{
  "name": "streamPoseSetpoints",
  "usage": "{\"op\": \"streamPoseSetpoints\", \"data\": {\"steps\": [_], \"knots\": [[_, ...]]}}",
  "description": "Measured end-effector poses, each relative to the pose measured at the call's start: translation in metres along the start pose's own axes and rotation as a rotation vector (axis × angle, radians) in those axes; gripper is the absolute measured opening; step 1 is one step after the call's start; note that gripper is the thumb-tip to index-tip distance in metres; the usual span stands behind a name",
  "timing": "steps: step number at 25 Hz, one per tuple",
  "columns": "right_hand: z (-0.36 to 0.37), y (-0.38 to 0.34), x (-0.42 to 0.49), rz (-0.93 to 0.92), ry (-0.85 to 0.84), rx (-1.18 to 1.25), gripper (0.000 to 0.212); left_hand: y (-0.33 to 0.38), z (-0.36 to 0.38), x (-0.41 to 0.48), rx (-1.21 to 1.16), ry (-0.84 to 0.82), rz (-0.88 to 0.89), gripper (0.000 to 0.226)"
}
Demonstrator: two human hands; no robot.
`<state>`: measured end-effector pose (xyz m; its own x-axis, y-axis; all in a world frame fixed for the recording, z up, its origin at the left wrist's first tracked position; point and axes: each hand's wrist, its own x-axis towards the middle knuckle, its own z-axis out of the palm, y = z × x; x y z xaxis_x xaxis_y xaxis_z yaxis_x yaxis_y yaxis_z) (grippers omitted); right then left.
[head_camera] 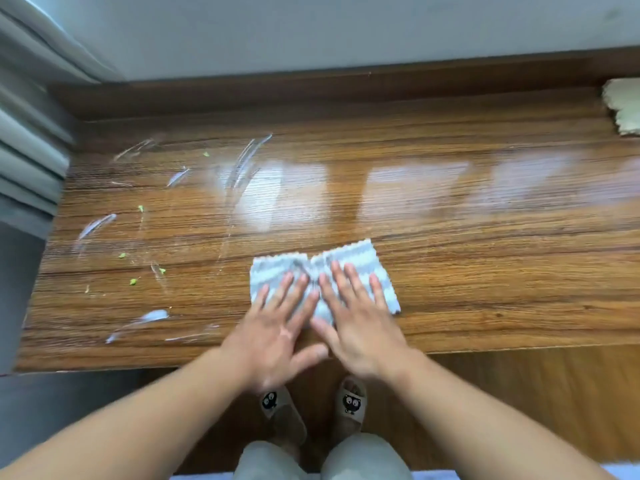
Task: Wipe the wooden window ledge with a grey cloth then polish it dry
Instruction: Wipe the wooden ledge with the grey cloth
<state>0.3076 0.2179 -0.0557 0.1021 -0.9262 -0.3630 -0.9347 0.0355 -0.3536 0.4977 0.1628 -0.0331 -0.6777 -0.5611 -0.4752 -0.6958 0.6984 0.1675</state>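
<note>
Head view, looking straight down: my left hand (pixel 273 327) and right hand (pixel 360 323) lie flat, side by side, on the cloth (pixel 353 258). The fingers of both are straight and spread, palms down, pressing it onto the ledge (pixel 485 271); neither hand pinches or grips anything. My two thumbs point toward each other and nearly meet in the gap between the hands.

The cloth is grey with paler stripes and a zigzag edge, slightly bunched along its middle. It sits just below the centre of the frame, near the lower edge of the ledge, and its upper part and right corner show beyond my fingertips.

White smears (pixel 246 161) streak the wood in the left half of the frame, with small green bits (pixel 133 281) scattered among them. The middle and right of the ledge shine with pale reflections. A grey curtain (pixel 27 150) hangs along the left edge of the frame. At the upper right edge a beige cloth (pixel 623 105) lies on the ledge, partly cut off.

Below the ledge, at bottom centre, my slippers (pixel 351 403) stand on a wooden floor (pixel 519 393).
</note>
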Motion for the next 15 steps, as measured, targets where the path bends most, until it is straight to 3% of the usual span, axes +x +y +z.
{"op": "streamPoseSetpoints", "data": {"steps": [2, 5, 8, 12, 15], "knots": [[0.016, -0.006, -0.041, -0.125, 0.007, -0.012, 0.073, 0.005, 0.016, -0.045, 0.025, -0.032, 0.074, 0.085], [0.01, 0.003, -0.031, -0.08, -0.013, -0.012, 0.07, -0.008, 0.003, -0.035, 0.006, -0.103, 0.084, 0.076], [-0.019, 0.007, 0.043, 0.11, 0.097, 0.061, 0.085, -0.036, -0.035, 0.036, -0.117, -0.002, 0.011, 0.079], [-0.059, 0.01, 0.141, 0.363, 0.334, 0.367, 0.086, -0.076, -0.088, 0.122, -0.256, 0.108, -0.026, 0.054], [-0.053, -0.012, 0.155, 0.281, 0.411, 0.314, 0.084, -0.114, -0.105, 0.148, -0.375, 0.27, -0.029, 0.037]]}}
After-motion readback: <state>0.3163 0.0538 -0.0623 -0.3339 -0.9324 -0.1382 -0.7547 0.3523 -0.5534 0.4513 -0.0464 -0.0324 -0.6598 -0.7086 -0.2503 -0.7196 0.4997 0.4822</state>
